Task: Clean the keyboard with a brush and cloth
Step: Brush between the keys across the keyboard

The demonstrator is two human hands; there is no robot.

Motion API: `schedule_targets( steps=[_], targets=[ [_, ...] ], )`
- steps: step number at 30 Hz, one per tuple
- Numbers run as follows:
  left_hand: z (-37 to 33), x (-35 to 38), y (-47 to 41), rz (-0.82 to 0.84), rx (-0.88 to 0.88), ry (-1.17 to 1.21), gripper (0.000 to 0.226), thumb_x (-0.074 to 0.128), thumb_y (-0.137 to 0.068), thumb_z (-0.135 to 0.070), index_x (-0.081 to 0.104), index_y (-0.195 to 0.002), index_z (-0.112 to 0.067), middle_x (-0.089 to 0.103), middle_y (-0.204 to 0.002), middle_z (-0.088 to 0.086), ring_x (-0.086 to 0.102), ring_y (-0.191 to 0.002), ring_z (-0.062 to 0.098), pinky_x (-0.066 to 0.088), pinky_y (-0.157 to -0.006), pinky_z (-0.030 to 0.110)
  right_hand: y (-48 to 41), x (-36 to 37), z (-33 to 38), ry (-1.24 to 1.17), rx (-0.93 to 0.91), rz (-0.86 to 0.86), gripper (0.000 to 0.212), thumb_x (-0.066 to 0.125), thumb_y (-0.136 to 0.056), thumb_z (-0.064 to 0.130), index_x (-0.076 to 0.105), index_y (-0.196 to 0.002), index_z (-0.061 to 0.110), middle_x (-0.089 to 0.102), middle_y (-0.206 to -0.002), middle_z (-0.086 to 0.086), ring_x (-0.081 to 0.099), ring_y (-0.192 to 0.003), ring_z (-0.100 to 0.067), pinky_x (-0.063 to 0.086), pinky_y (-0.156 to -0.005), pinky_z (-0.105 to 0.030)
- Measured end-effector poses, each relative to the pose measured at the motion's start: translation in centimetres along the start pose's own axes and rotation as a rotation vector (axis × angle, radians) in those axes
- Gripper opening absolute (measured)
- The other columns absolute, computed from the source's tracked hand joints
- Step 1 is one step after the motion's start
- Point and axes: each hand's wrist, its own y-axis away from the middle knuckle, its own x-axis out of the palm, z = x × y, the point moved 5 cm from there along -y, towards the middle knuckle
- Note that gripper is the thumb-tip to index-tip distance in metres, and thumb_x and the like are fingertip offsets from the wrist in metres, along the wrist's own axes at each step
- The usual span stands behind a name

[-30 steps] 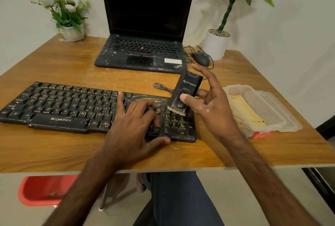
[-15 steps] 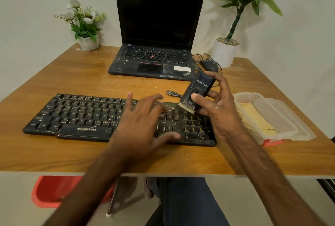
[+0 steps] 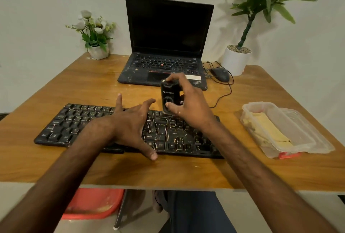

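A dusty black keyboard point(image 3: 74, 122) lies across the near part of the wooden table point(image 3: 78, 87). My left hand point(image 3: 130, 126) rests flat on its middle, fingers spread, thumb at the front edge. My right hand point(image 3: 188, 103) grips a black brush point(image 3: 169, 98) upright, thumb on its front face, with the bristle end down on the keys at the keyboard's upper right; the bristles are hard to see. A yellow cloth point(image 3: 270, 130) lies in a clear plastic container point(image 3: 309, 139) at the right.
An open black laptop point(image 3: 168, 45) stands behind the keyboard, a wired mouse point(image 3: 220, 73) to its right. A white flower pot point(image 3: 98, 51) sits at the back left, a potted plant point(image 3: 235, 60) at the back right. A red chair point(image 3: 93, 204) shows below the table.
My right hand has carried the brush leftward and turned it upright over the keys. My left hand has slid slightly left on the keyboard. The camera view has tilted up.
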Motion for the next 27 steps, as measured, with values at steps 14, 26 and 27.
schedule_targets(
  steps=[14, 26, 27],
  targets=[
    [-0.8, -0.4, -0.4, 0.117, -0.104, -0.205, 0.147, 0.067, -0.05, -0.09, 0.006, -0.159, -0.014, 0.015, -0.166, 0.003, 0.01, -0.154, 0.023, -0.019, -0.111, 0.071, 2.4, -2.6, -1.5, 0.042, 0.028, -0.071, 0.065, 0.08, -0.08, 0.012, 0.041, -0.129, 0.029, 0.059, -0.127, 0.0, 0.063, -0.105, -0.014, 0.059, -0.071, -0.018],
    [-0.8, -0.6, -0.4, 0.141, -0.129, -0.225, 0.148, 0.068, -0.048, -0.089, 0.004, -0.159, -0.016, 0.013, -0.166, 0.003, 0.01, -0.154, 0.024, -0.018, -0.111, 0.071, 2.6, -3.1, -1.6, 0.15, 0.061, -0.036, 0.066, 0.077, -0.083, 0.014, 0.038, -0.134, 0.033, 0.057, -0.132, -0.004, 0.06, -0.104, -0.013, 0.047, -0.055, -0.005],
    [-0.9, -0.6, -0.4, 0.143, -0.128, -0.229, 0.149, 0.067, -0.047, -0.089, 0.004, -0.159, -0.015, 0.013, -0.166, 0.003, 0.009, -0.154, 0.024, -0.018, -0.111, 0.071, 2.9, -3.8, -1.9, 0.18, 0.065, -0.048, 0.066, 0.077, -0.083, 0.014, 0.038, -0.133, 0.033, 0.058, -0.131, -0.003, 0.06, -0.105, -0.014, 0.047, -0.062, -0.006]
  ],
)
